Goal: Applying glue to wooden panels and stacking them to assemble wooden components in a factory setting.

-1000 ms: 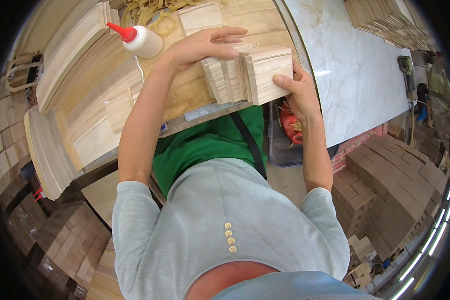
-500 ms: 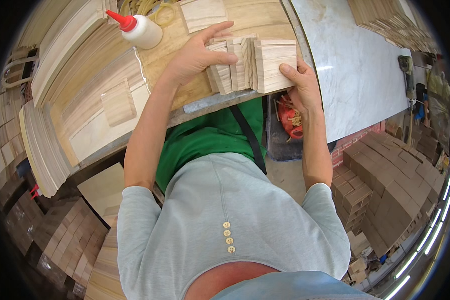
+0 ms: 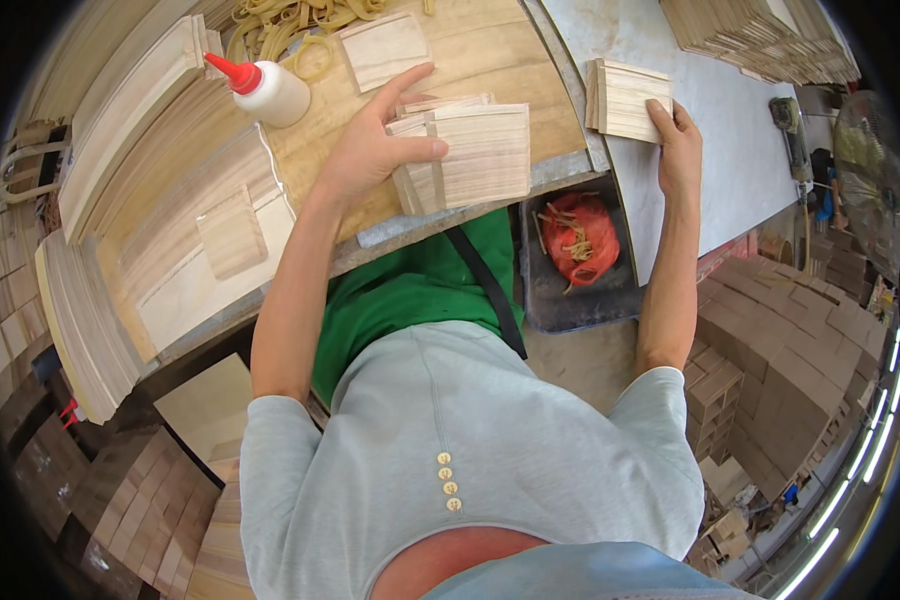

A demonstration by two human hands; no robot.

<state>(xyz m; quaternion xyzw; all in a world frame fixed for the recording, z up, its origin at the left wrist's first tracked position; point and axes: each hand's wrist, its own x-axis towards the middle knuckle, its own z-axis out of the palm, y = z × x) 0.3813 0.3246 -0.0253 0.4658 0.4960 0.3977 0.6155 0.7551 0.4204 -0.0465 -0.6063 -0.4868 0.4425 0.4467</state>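
White glue bottle (image 3: pixel 272 95), red tip, stands on wooden table (image 3: pixel 525 70); used as landmark. Stack of small wood boards (image 3: pixel 485 160) to the right of the bottle and nearer the person, at table edge, boards on end, slightly uneven. Left hand (image 3: pixel 370 145) right of and below the bottle, spread in a C around the stack's left end, thumb against it; other fingers partly hidden, can't tell if gripping. Right hand (image 3: pixel 675 145) far right of the bottle, closed on a thin bunch of boards (image 3: pixel 632 100), thumb on front face. Bunch is over a pale table (image 3: pixel 740 190); contact with it unclear. Loose board (image 3: pixel 385 52) just right of the bottle, lying flat. Another flat board (image 3: pixel 232 235) below the bottle, a bit left. Heap of yellow rubber bands (image 3: pixel 300 22) beyond the bottle. Red bag (image 3: pixel 595 235) in black tub (image 3: pixel 570 318), well right of and below the bottle.
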